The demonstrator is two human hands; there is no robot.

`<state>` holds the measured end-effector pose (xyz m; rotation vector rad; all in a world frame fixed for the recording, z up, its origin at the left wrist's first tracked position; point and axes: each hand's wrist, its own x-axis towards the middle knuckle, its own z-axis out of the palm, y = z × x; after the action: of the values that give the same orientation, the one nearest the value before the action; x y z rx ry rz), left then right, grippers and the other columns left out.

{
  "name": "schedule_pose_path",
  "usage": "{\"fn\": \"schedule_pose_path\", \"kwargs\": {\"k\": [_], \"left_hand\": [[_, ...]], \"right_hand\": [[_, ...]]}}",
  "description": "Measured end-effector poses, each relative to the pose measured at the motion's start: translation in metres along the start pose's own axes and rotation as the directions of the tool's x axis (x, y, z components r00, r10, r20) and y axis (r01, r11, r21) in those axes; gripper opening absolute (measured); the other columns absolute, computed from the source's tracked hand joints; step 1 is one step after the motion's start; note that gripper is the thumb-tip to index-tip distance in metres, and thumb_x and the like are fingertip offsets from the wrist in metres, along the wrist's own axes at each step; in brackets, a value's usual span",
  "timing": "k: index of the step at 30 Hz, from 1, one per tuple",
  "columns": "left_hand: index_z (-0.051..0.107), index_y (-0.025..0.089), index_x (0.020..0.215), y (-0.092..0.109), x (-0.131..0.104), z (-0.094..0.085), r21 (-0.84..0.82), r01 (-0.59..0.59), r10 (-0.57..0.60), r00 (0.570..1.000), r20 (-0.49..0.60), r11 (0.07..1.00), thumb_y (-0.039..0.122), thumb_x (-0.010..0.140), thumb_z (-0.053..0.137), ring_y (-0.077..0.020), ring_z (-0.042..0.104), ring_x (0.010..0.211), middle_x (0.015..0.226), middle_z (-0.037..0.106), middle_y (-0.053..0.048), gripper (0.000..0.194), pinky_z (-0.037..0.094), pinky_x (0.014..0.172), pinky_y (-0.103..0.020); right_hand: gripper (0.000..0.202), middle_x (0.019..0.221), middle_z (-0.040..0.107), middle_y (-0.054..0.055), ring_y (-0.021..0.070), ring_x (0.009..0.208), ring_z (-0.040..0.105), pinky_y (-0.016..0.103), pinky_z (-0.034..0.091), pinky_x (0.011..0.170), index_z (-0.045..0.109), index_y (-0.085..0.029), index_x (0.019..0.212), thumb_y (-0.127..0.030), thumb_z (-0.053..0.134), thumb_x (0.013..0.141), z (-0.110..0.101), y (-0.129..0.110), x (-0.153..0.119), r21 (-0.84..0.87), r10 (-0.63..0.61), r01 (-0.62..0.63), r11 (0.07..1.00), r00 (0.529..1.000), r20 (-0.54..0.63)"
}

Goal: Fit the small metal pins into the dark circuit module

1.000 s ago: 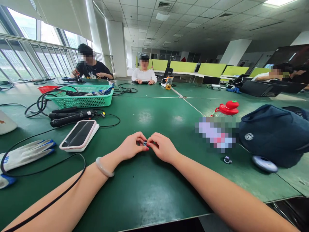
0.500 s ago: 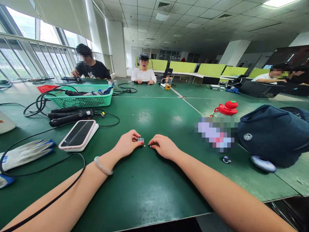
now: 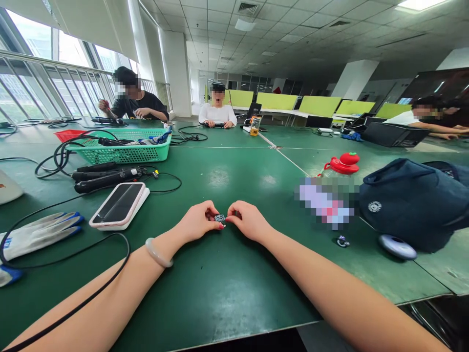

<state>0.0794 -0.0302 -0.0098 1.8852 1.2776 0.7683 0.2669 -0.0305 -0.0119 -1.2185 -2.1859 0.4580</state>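
Observation:
My left hand [image 3: 200, 222] pinches a small dark, squarish piece with a white pattern [image 3: 220, 218] between thumb and fingers, just above the green table [image 3: 234, 278]. What kind of thing it is I cannot make out. Thumb and fingers of my right hand [image 3: 249, 220] are pressed together at the right edge of that piece. Whatever they hold, if anything, is too small to name. A tiny light bit shows just below the piece, near the left thumb.
On the left lie a phone [image 3: 117, 203], a grey-and-blue glove [image 3: 40, 234], black cabled devices [image 3: 108, 180] and a green basket [image 3: 124, 152]. To the right stand a red-lidded bottle [image 3: 340, 164], a navy bag [image 3: 410, 205] and an oval case [image 3: 397, 247]. Other people sit around the table.
My left hand has moved slightly right with the patterned piece. My right hand's fingertips have come from a small gap away to the piece's edge.

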Motion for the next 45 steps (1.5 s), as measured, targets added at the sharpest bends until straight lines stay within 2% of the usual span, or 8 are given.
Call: {"fn": "schedule_pose_path", "kwargs": {"k": [4,14,19,26,39,45], "left_hand": [[0.047,0.019,0.073,0.001,-0.001,0.001,-0.036,-0.007,0.008,0.999,0.037,0.999,0.032,0.056,0.075,-0.0108,0.048,0.057,0.062,0.055,0.005,0.036,0.038,0.054,-0.024],[0.046,0.017,0.072,0.005,-0.002,0.001,-0.164,-0.014,0.034,0.992,0.125,0.986,0.028,0.054,0.076,-0.0082,0.045,0.053,0.058,0.050,0.008,0.037,0.035,0.050,-0.021],[0.046,0.017,0.073,0.004,-0.001,0.000,-0.190,-0.008,0.035,0.990,0.137,0.982,0.027,0.055,0.076,-0.0082,0.045,0.054,0.058,0.050,0.008,0.037,0.035,0.050,-0.021],[0.044,0.018,0.072,0.004,-0.001,0.000,-0.239,0.003,0.028,0.991,0.127,0.971,0.024,0.054,0.076,-0.0076,0.046,0.054,0.061,0.050,0.008,0.037,0.036,0.052,-0.021],[0.044,0.018,0.073,0.003,0.000,0.000,-0.252,0.005,0.027,0.992,0.122,0.968,0.023,0.055,0.075,-0.0076,0.046,0.055,0.060,0.051,0.008,0.036,0.038,0.053,-0.022],[0.045,0.017,0.076,-0.002,0.002,-0.001,-0.291,-0.013,0.043,0.995,0.096,0.957,0.027,0.060,0.073,-0.0102,0.054,0.063,0.070,0.057,0.003,0.034,0.044,0.062,-0.026]], "right_hand": [[0.009,0.065,0.053,-0.003,0.0093,0.062,0.045,0.022,0.037,0.061,0.058,-0.019,0.067,-0.017,0.065,0.073,0.003,-0.008,-0.001,0.120,0.001,0.011,0.993,0.995,-0.099],[0.012,0.065,0.058,-0.003,0.0085,0.060,0.047,0.022,0.037,0.059,0.064,-0.019,0.060,-0.010,0.068,0.067,0.004,-0.015,-0.004,0.205,-0.007,0.035,0.978,0.991,-0.134],[0.014,0.067,0.060,-0.002,0.0095,0.064,0.051,0.022,0.040,0.062,0.065,-0.019,0.061,-0.007,0.067,0.069,0.005,-0.014,-0.004,0.191,-0.047,0.076,0.979,0.987,-0.152],[0.015,0.072,0.060,0.000,0.0109,0.069,0.053,0.023,0.042,0.066,0.064,-0.019,0.067,-0.007,0.059,0.075,0.005,-0.013,-0.006,0.096,-0.191,0.212,0.972,0.962,-0.195],[0.016,0.077,0.063,0.002,0.0122,0.074,0.055,0.025,0.044,0.071,0.067,-0.019,0.074,-0.010,0.055,0.080,0.005,-0.009,-0.005,0.052,-0.249,0.261,0.964,0.954,-0.168],[0.016,0.077,0.062,0.002,0.0107,0.070,0.056,0.023,0.045,0.064,0.070,-0.020,0.078,-0.015,0.056,0.081,0.000,-0.005,-0.005,0.159,-0.152,0.187,0.970,0.967,-0.205]]}}
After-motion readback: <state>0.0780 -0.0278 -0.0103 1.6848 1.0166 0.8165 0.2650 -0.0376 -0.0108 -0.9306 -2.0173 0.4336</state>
